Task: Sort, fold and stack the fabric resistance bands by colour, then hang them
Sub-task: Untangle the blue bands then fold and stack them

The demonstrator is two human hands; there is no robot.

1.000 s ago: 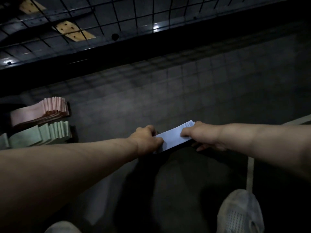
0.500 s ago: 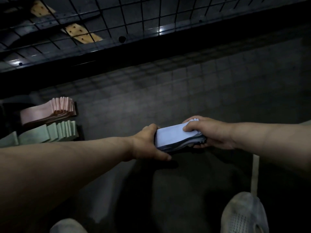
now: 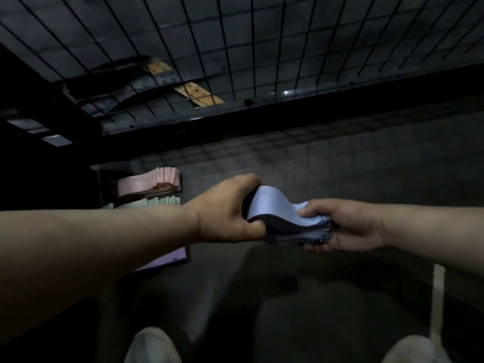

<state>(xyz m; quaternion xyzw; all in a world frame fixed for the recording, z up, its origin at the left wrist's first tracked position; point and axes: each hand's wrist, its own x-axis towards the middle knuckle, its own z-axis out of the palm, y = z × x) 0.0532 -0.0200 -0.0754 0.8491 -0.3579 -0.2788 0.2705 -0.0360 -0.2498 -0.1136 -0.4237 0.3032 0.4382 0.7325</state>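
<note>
A thick stack of blue fabric bands [image 3: 281, 213] hangs in the air between both hands, bent into a wave. My left hand [image 3: 225, 208] grips its left end, fingers wrapped around it. My right hand [image 3: 343, 225] pinches the fanned right end, thumb on top. On the dark floor to the left lie a pink stack [image 3: 150, 183], a green stack [image 3: 159, 201] just in front of it, and a purple stack [image 3: 170, 258] partly hidden under my left forearm.
A black wire grid panel [image 3: 262, 48] stands at the far side above a dark ledge, with yellow pieces [image 3: 195, 93] behind it. My two white shoes [image 3: 154, 344] show at the bottom edge. A pale line [image 3: 438, 297] runs along the floor at right.
The blue stack has come up off the floor and now bends between my hands. The view has shifted, so the coloured stacks appear further right, and a purple stack has come into sight.
</note>
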